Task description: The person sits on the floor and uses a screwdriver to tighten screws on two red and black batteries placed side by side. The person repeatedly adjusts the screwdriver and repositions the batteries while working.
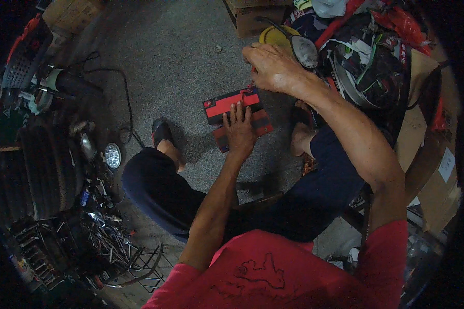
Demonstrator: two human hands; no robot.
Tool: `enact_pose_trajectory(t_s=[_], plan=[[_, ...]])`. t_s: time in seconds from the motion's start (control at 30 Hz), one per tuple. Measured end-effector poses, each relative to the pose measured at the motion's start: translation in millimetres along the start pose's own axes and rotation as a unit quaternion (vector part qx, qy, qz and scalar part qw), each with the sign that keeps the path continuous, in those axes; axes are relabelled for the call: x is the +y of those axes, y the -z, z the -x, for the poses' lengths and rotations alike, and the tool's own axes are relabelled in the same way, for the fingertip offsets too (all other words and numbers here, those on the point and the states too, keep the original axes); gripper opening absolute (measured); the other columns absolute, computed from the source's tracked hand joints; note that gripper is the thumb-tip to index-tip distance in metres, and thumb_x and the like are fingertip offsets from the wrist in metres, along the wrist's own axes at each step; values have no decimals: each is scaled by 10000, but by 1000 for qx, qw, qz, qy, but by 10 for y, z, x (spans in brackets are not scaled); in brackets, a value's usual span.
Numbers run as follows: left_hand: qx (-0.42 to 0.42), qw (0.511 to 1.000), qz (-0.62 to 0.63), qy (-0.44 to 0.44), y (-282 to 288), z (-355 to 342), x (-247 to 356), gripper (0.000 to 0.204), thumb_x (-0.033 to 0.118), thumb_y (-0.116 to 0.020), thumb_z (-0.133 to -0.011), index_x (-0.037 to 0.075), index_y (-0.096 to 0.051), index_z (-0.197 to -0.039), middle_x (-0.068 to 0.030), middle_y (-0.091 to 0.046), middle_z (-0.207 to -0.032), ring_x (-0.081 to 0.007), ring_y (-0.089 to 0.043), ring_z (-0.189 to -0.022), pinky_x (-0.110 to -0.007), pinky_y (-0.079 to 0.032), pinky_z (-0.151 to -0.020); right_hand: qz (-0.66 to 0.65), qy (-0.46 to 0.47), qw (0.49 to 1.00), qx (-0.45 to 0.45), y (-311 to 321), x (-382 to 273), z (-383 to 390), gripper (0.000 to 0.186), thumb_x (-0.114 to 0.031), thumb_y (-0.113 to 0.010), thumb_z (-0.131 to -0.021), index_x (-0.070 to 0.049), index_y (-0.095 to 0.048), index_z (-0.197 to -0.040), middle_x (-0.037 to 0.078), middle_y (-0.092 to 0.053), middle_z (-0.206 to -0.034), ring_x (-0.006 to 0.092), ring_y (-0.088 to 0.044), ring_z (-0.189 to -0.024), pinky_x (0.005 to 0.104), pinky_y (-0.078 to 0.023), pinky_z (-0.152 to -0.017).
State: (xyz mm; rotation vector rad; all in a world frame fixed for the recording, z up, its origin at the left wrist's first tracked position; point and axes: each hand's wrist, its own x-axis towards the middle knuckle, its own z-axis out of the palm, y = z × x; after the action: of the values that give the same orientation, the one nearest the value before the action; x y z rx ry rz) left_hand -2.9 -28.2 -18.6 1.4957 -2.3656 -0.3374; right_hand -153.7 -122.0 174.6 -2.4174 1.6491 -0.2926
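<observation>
Between my feet, two red-and-black boxy blocks, shaped like small batteries, rest against each other on the floor. My left hand (239,133) lies flat with its fingers stretched over the nearer block (262,122), its fingertips reaching the farther block (222,106). Above the far right end of that block, my right hand (274,68) is closed, with the fingers bent down. A slim red item (252,69) shows below its fingers, and something thin and red runs down to the block's top. The grip hides most of this item, so its kind is unclear.
Stacked tyres (36,175) stand at the left, beside a round lamp (112,155) and a heap of metal parts (108,237). A black cable (125,85) crosses the floor. At the right are an oval mirror (305,51), piled bags and cardboard (433,170).
</observation>
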Motion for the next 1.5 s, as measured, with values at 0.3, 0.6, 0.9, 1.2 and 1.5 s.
enact_pose_trajectory(t_s=[0.3,0.6,0.9,1.2,1.5], plan=[[-2,1000,2,2,32,7,27,600,167,-661,-726,49,-460,-1279,-185,-330,-1423,-351,-253,-1351,-549,-176,-1082,15,-107,993,-56,204,-186,-5,298,-246,-574,-819,20,-541,-949,251,-609,-933,399,-577,-957,483,-442,-830],[-10,1000,-6,2,22,5,16,656,195,-701,-700,51,-452,-1289,-187,-320,-1429,-347,-242,-1358,-546,-179,-1083,28,-24,999,17,69,-52,50,285,-195,-558,-815,24,-517,-992,261,-604,-961,400,-575,-967,494,-438,-833],[-21,1000,-4,6,32,9,22,683,187,-705,-692,51,-433,-1305,-189,-318,-1430,-349,-237,-1360,-552,-177,-1082,48,-99,991,-69,181,-93,-18,264,-184,-564,-802,24,-519,-959,238,-598,-878,393,-580,-921,479,-457,-786],[-18,1000,-21,-6,27,4,20,701,237,-720,-690,47,-441,-1304,-186,-314,-1433,-350,-246,-1353,-552,-185,-1078,35,-36,999,3,87,-14,27,270,-194,-573,-799,25,-531,-951,226,-609,-861,397,-590,-898,473,-465,-781],[-5,1000,-17,-4,23,5,9,737,312,-745,-681,46,-441,-1297,-186,-318,-1429,-349,-245,-1353,-552,-186,-1076,56,-71,996,-18,94,-25,-6,269,-213,-571,-816,4,-550,-973,225,-612,-895,393,-594,-899,477,-464,-778]])
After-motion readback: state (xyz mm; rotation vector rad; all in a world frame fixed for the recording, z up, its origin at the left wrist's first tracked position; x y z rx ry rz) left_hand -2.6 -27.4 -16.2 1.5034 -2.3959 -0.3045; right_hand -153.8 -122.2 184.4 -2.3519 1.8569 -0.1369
